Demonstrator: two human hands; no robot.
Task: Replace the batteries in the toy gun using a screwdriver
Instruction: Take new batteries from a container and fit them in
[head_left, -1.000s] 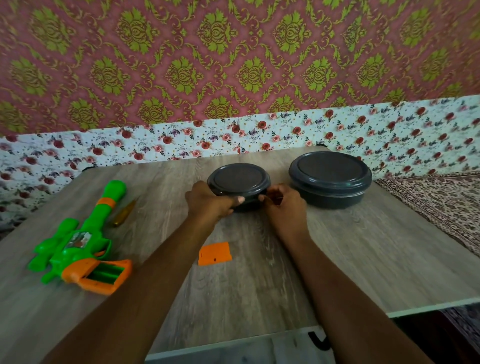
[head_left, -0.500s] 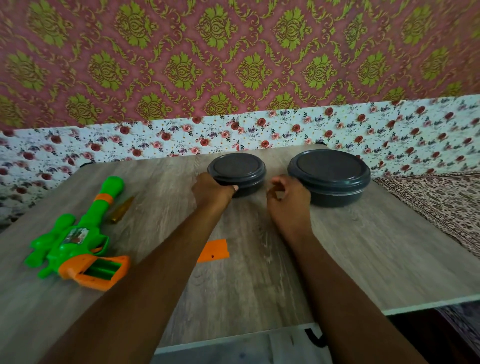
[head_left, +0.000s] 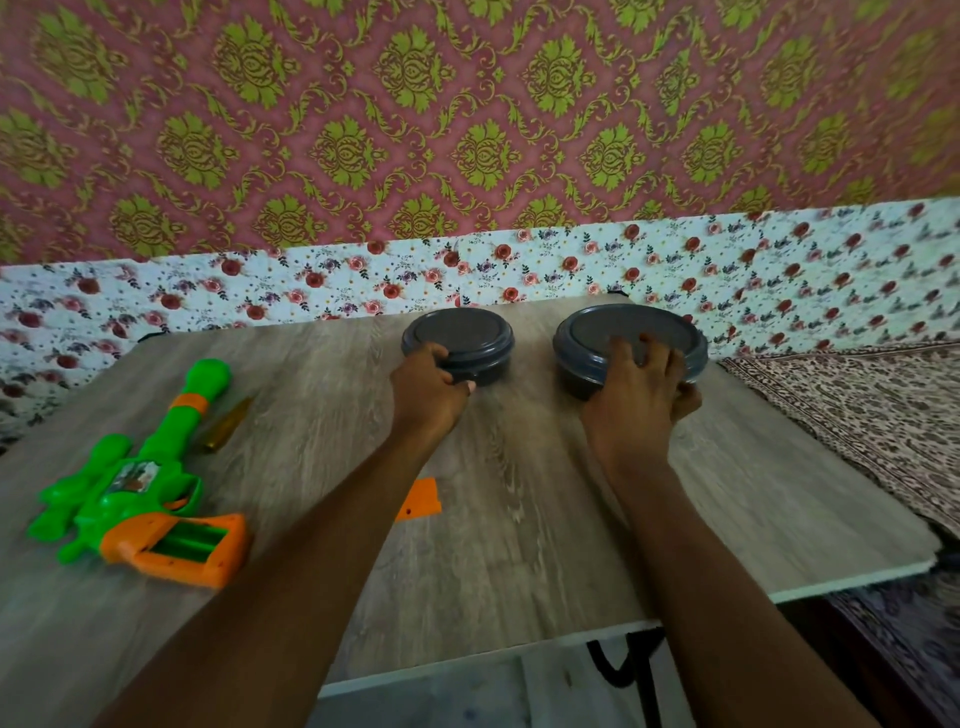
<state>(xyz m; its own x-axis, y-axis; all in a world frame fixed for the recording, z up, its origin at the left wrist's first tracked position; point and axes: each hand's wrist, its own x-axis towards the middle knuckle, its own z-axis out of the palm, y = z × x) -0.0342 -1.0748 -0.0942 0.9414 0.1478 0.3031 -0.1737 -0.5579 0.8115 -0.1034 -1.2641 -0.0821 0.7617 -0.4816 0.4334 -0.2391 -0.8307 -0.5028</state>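
The green and orange toy gun (head_left: 140, 483) lies at the table's left with its orange grip's battery bay uncovered. Its orange cover (head_left: 421, 500) lies mid-table, partly hidden by my left forearm. A yellowish screwdriver (head_left: 226, 425) rests beside the gun's barrel. My left hand (head_left: 428, 397) grips the near side of the small dark lidded container (head_left: 460, 345). My right hand (head_left: 636, 397) grips the large dark lidded container (head_left: 631, 332), fingers over its lid, thumb at its right wall.
The wooden table (head_left: 519, 519) ends in a white front edge near me and meets the flowered wall at the back. A patterned cloth (head_left: 872, 415) covers the surface to the right. A black hook hangs under the front edge.
The small container has slid away toward the wall with my left hand on it. My right hand left it and moved right onto the large container.
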